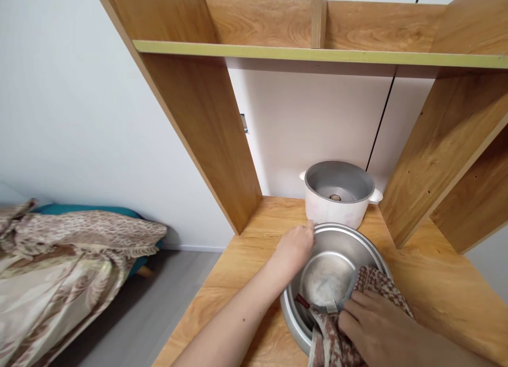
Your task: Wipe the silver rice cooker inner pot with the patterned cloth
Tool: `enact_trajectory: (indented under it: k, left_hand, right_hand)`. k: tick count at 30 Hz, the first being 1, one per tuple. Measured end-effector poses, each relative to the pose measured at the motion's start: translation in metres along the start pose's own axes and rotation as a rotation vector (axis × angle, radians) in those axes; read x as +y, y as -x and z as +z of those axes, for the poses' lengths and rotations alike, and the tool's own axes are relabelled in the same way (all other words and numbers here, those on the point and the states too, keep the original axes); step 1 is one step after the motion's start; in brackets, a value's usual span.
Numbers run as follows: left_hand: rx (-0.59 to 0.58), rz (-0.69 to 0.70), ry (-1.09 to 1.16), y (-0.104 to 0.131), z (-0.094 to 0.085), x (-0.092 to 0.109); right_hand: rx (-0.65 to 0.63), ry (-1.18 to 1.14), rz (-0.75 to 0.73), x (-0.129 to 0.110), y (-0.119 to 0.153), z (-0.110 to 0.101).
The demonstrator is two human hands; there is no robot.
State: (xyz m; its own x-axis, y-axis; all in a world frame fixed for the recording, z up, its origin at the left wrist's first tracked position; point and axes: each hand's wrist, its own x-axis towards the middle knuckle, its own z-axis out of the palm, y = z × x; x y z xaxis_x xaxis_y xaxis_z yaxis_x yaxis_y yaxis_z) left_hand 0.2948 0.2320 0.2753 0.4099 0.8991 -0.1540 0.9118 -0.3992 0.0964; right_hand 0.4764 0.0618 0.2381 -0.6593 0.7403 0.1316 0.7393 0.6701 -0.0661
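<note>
A silver metal pot (329, 266), seen from above, rests on the wooden desk. My left hand (296, 245) grips its rim at the upper left, with the fingers closed over the edge. On the right side of the pot, my right hand (369, 319) presses a brown-and-white patterned cloth (377, 285) against the inner wall. Part of the cloth hangs over the near rim. Just behind stands the white rice cooker body (337, 211), its grey inside open at the top.
Wooden side panels (198, 128) rise left and right of the desk (222, 293). A shelf (278, 52) crosses above the rice cooker. To the left, a patterned cover (79, 261) drapes over blue furniture on the grey floor (178, 282).
</note>
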Motion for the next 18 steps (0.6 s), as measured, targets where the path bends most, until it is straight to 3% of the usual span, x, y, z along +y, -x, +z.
enact_trajectory:
  k: [2, 8, 13, 18]
  left_hand:
    - [-0.009, -0.004, 0.007, 0.000, -0.002, 0.000]
    - [-0.021, -0.007, 0.019, -0.001, -0.004, 0.000]
    - [-0.017, -0.007, 0.018, 0.000, -0.004, 0.000]
    - [-0.008, -0.011, 0.014, 0.001, -0.002, 0.001]
  right_hand:
    - [-0.041, -0.033, 0.022, 0.003, 0.000, -0.002]
    - [-0.267, -0.263, 0.138, 0.023, 0.003, -0.035]
    - [-0.233, -0.365, 0.158, 0.029, 0.007, -0.042]
    - [-0.319, -0.279, 0.182, 0.019, -0.001, -0.041]
